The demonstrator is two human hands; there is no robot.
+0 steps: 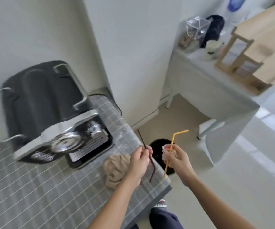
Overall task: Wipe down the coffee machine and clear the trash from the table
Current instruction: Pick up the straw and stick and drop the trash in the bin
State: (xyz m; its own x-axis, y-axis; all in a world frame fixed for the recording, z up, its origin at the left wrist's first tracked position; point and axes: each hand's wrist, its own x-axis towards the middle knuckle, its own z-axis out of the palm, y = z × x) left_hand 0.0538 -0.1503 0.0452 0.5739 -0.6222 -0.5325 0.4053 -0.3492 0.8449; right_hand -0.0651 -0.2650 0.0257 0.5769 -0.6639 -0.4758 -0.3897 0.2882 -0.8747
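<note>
A dark grey and silver coffee machine (51,116) stands on the table with the grey checked cloth (34,195). My left hand (139,162) pinches a thin brown bent straw (151,164) over the table's right corner. My right hand (174,157) grips a yellow bent straw (172,146) together with a crumpled bit of white paper (164,149), just past the table edge. A beige crumpled cloth (115,171) lies on the table beside my left wrist. Below both hands, on the floor, stands a black round bin (158,156).
A second table with a pale cloth (216,96) stands at the right, holding a wooden rack (242,55), a white cup (212,48) and a clear container (196,28). White wall behind the machine. My foot (161,204) shows on the pale floor by the table corner.
</note>
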